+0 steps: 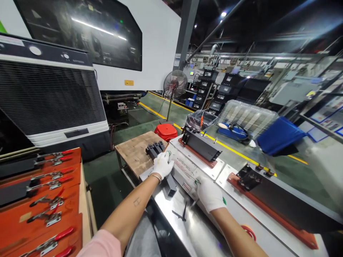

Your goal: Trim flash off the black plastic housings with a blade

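Note:
My left hand [163,165], in a white glove, is closed over a dark grey rectangular bar [169,188] lying along the edge of the shiny metal bench [193,228]. Beyond its fingers are several dark bar ends with black fittings [155,148]. My right hand [210,193], also gloved, is closed around a thin metal rod-like tool [189,175] whose tip points left over a pale metal strip [182,162]. The rod's grip is hidden in the fingers. Nearer me on the bench lies a small black T-shaped piece [183,213].
Fixtures with long dark housings [202,144] on red-brown bases stand along the right. A wooden table [134,150], red stool [166,131] and fan [174,84] are ahead. Left is an orange board with red-handled toggle clamps [55,196]. A red button [248,232] sits right of my right forearm.

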The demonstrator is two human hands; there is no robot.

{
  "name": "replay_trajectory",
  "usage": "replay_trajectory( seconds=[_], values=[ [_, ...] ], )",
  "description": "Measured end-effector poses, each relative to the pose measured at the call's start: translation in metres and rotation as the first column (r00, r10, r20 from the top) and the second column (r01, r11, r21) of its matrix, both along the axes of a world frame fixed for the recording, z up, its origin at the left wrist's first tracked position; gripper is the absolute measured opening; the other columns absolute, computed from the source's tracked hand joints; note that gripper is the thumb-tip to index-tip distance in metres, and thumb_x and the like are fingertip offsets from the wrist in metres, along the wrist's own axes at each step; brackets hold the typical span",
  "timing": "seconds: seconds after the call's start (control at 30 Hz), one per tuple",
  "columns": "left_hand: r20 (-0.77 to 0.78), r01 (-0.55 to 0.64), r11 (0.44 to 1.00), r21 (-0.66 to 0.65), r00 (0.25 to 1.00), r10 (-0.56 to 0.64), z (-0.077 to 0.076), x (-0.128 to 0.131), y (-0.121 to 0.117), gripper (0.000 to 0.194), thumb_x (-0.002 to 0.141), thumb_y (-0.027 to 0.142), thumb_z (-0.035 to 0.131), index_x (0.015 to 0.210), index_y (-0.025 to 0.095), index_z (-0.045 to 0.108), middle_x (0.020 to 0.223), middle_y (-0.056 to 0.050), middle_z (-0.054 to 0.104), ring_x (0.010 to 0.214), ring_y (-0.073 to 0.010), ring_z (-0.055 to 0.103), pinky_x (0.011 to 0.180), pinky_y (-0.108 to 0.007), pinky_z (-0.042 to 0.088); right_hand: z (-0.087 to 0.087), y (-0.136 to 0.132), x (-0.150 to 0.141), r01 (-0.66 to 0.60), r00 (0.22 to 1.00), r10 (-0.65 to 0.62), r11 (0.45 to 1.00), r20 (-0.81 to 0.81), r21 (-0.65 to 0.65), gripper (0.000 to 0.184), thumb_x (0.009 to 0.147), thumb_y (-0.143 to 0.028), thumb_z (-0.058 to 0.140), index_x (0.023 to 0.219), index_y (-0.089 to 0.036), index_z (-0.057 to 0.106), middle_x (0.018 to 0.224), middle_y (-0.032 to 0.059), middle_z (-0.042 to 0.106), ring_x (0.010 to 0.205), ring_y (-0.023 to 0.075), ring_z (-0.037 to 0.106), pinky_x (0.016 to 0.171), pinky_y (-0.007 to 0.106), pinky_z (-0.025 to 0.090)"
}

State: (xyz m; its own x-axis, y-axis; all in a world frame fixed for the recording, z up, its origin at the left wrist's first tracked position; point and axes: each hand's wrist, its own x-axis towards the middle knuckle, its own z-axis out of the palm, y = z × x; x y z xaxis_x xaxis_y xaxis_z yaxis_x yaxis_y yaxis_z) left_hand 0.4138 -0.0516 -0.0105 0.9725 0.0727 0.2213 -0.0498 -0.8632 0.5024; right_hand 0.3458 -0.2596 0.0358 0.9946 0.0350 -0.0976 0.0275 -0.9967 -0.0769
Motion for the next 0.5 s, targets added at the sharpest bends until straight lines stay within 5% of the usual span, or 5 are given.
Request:
replay_trajectory(
  seconds=[0.17, 0.3, 0.5],
  values=[
    [-0.043, 0.012, 0.999, 0.036, 0.999, -0.01, 0.0, 0.007, 0.005, 0.058, 0.085, 0.039, 0.051, 0.14, 0.019, 0.048, 0.145, -0.013, 0.046, 0.14, -0.0384, 0.025, 0.109, -0.056, 0.028, 0.002, 0.002, 0.007, 0.013, 1.0, -0.014, 1.0, -0.017, -0.02, 0.023, 0.089, -0.023, 0.039, 0.095, -0.02, 0.061, 0.093, 0.0103, 0.07, 0.087, 0.0259, 0.067, 0.065, 0.03, 0.042],
    [-0.065, 0.063, 0.998, 0.025, 0.996, -0.061, 0.014, 0.004, 0.025, 0.048, 0.08, 0.047, 0.06, 0.123, 0.028, 0.065, 0.144, -0.012, 0.047, 0.139, -0.0441, 0.026, 0.105, -0.063, 0.03, 0.001, 0.012, -0.005, -0.015, 1.0, 0.014, 0.999, -0.028, -0.029, 0.031, 0.09, -0.019, 0.035, 0.108, -0.019, 0.06, 0.1, 0.0126, 0.069, 0.089, 0.0264, 0.067, 0.067, 0.032, 0.043],
    [0.061, 0.056, 0.996, -0.076, 0.997, -0.051, 0.021, -0.058, 0.046, 0.037, 0.09, 0.036, 0.05, 0.115, 0.017, 0.069, 0.119, -0.011, 0.067, 0.117, -0.0249, 0.056, 0.107, -0.041, 0.04, -0.049, 0.03, -0.066, -0.178, 0.968, 0.185, 0.983, -0.167, 0.055, 0.028, 0.092, -0.029, 0.043, 0.107, -0.026, 0.067, 0.093, 0.0073, 0.07, 0.084, 0.0222, 0.069, 0.07, 0.029, 0.045]
  ],
)
